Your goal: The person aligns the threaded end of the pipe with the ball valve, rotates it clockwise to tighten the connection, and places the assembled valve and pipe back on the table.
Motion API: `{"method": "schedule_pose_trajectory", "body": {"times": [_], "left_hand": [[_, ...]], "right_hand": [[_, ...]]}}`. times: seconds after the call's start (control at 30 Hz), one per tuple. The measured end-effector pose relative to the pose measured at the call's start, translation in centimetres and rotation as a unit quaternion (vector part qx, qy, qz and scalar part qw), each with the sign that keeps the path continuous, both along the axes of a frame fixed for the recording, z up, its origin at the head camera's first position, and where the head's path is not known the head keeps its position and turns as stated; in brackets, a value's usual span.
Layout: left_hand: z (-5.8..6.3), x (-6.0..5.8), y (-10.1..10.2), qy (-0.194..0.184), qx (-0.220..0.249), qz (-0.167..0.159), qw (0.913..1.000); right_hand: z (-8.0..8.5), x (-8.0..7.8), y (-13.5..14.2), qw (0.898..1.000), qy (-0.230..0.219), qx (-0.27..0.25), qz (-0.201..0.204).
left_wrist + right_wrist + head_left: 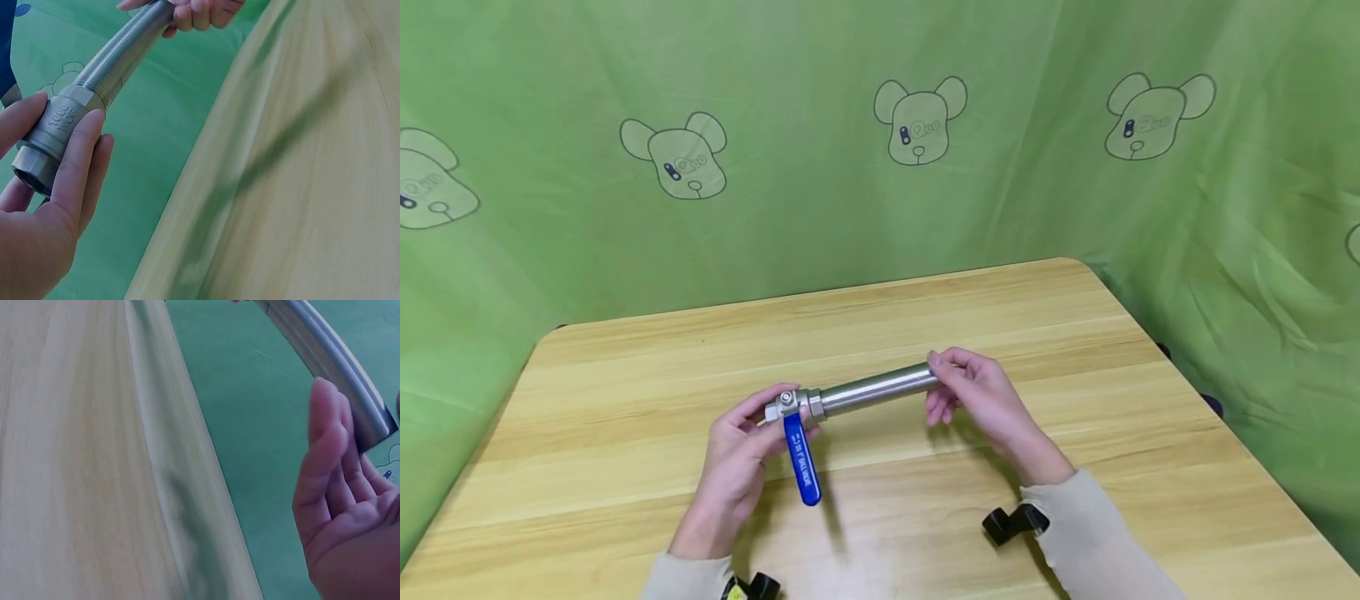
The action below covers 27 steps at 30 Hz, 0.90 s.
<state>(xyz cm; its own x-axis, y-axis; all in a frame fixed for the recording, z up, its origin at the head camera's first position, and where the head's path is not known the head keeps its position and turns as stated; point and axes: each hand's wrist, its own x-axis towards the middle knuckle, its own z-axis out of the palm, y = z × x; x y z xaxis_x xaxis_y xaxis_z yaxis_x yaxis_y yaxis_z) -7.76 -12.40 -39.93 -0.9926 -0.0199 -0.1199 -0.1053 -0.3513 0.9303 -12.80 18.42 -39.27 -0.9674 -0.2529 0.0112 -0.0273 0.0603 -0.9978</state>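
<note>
A steel ball valve with a blue lever handle is joined to a straight metal pipe, held up over the table. My left hand grips the valve body, thumb and fingers round it, and the lever points down toward me. In the left wrist view the valve's open hexagonal end faces my palm. At the pipe's far end, my right hand holds the tube between thumb and fingers. The right wrist view shows the pipe's end lying along those fingers.
The wooden table spreads beneath both hands, its rounded back corners near a green curtain printed with bear heads. Black wrist cameras sit at both sleeves. Shadows of the arms and pipe fall on the tabletop.
</note>
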Motion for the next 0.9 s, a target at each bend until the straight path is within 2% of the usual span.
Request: {"method": "schedule_pose_trajectory", "body": {"times": [0.23,0.37,0.67,0.8,0.9], "left_hand": [[0.44,0.08,-0.39,0.001,0.01,0.017,0.9998],[0.45,0.11,-0.49,0.013,0.005,0.009,0.9999],[0.39,0.28,-0.64,0.024,0.006,0.004,0.9997],[0.51,0.27,-0.6,0.021,0.007,0.013,0.9997],[0.51,0.26,-0.41,0.022,-0.001,0.012,0.9997]], "right_hand": [[0.02,0.01,0.43,0.998,0.027,-0.039,0.049],[-0.04,-0.01,0.55,0.998,0.024,-0.041,0.038],[0.14,0.04,0.22,0.999,0.004,0.007,0.035],[0.06,0.04,0.14,0.999,0.026,0.001,0.047],[-0.11,0.16,0.22,0.998,0.042,-0.003,0.041]]}}
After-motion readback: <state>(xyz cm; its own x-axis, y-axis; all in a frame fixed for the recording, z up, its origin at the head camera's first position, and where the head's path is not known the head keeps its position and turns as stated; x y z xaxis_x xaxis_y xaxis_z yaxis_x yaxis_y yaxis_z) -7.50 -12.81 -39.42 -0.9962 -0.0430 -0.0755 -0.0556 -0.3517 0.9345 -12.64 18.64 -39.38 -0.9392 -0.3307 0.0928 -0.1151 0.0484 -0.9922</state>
